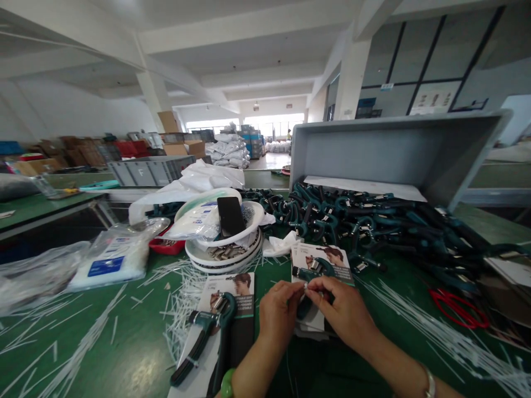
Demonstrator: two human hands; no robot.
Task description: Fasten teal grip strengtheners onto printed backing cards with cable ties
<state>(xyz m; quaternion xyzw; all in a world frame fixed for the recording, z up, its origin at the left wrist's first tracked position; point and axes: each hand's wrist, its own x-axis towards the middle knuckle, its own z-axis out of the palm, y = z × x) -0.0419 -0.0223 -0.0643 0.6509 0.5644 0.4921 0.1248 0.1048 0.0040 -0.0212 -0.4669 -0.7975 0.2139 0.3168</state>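
My left hand and my right hand meet over a stack of printed cards. Fingertips of both are closed in a pinch on a small white end of a cable tie. Under them on the top card lies a dark green hand grip strengthener, its handles partly hidden by my hands. To the left, a second hand grip strengthener rests on its own card, a white tie around one handle.
A heap of hand grip strengtheners spills from a tipped grey crate. Stacked white bowls hold metal parts, with a phone on top. Loose cable ties litter the green bench. Plastic bags lie left, red loops right.
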